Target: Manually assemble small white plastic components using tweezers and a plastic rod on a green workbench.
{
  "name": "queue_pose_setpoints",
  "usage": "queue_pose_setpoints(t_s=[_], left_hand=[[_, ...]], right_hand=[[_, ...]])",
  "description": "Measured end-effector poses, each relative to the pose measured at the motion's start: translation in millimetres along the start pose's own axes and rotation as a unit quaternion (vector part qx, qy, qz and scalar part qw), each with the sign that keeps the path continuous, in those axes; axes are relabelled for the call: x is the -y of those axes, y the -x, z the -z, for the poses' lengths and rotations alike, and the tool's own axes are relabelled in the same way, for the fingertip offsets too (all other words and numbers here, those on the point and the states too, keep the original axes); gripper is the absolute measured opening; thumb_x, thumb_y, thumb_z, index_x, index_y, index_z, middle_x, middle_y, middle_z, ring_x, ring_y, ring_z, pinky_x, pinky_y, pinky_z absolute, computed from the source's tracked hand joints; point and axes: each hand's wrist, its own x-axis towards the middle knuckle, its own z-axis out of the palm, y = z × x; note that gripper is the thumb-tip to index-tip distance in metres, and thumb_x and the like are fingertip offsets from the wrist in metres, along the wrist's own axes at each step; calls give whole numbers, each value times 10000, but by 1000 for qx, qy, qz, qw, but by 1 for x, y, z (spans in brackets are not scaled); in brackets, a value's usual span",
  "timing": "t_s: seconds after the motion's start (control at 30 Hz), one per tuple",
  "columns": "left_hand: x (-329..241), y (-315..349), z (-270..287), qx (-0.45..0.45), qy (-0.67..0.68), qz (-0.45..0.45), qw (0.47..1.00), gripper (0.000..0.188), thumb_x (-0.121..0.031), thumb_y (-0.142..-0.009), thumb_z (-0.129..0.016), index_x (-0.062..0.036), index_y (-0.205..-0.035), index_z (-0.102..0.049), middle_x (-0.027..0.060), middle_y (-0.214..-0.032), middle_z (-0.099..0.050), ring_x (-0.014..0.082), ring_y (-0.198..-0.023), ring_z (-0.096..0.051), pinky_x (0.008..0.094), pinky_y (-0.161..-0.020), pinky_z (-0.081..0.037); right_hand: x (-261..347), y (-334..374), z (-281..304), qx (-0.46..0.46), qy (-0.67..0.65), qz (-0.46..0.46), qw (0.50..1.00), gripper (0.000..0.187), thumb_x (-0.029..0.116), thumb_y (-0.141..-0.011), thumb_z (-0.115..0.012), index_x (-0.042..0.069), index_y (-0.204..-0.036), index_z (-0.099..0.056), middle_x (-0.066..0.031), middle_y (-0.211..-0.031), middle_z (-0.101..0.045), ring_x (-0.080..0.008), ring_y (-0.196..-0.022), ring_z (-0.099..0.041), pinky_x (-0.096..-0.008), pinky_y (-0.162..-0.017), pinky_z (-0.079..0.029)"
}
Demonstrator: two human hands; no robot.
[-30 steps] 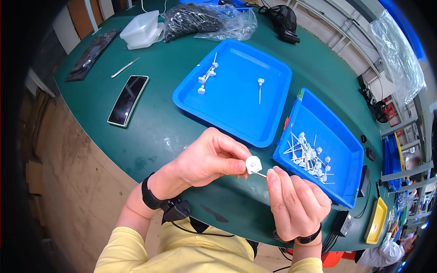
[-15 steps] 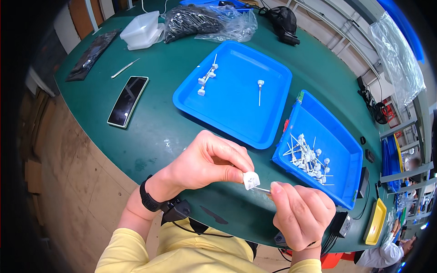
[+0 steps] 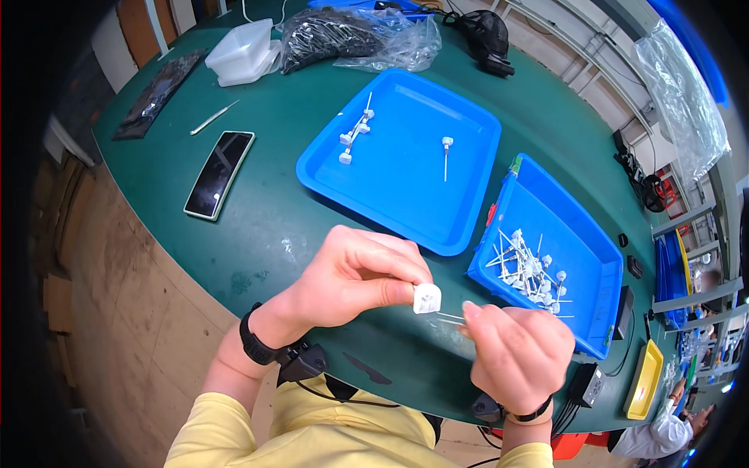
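Pinched a small white plastic block (image 3: 427, 298) between thumb and finger of the left hand (image 3: 351, 273), lower centre of the frame, apparently for steadiness; held a thin straight metallic shaft (image 3: 450, 318) in the tightly curled right hand (image 3: 523, 355), seemingly for alignment. Could not confirm contact between the two. Counted five white-headed pins (image 3: 447, 143) in the blue square plastic tray (image 3: 406, 187), upper centre; found those in the blue rectangular plastic bin (image 3: 577, 242), right of centre, too tangled to count.

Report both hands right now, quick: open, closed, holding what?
Left hand: closed, pinching a small white piece.
Right hand: closed, fingertips pinching a thin rod.
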Motion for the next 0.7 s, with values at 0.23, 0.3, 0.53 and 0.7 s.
queue_pose_setpoints(t_s=[0.23, 0.3, 0.53, 0.7], left_hand=[[-7, -3, -8, -16, -216, -123, 968, 83, -27, -762, -696, 36, -815, -689, 111, -739, -631, 216, -650, -562, 306, -580, -447], [-6, -4, -8, -10, -225, -127, 966, 82, -22, -746, -699, 31, -809, -687, 106, -736, -628, 214, -644, -555, 303, -575, -440], [-5, -5, -9, 12, -256, -134, 957, 115, 6, -696, -707, 19, -808, -684, 96, -729, -622, 207, -625, -528, 302, -554, -409], [-4, -4, -9, 19, -256, -126, 958, 115, 2, -698, -710, 21, -807, -681, 96, -733, -624, 209, -624, -525, 304, -549, -406]], right_hand=[[-4, -1, 9, 37, -314, -221, 923, 245, -5, -650, -767, 0, -884, -696, -93, -712, -672, -207, -521, -562, -279, -475, -427], [-5, 0, 8, 46, -314, -222, 922, 241, -7, -649, -767, 0, -879, -695, -92, -707, -669, -208, -519, -559, -281, -471, -425], [0, -1, 7, 74, -286, -272, 916, 162, 70, -634, -778, 11, -775, -726, -69, -590, -625, -180, -496, -559, -261, -478, -406], [-4, 2, 5, 82, -315, -243, 914, 217, 0, -638, -777, 22, -838, -693, -75, -654, -641, -208, -499, -540, -290, -451, -410]])
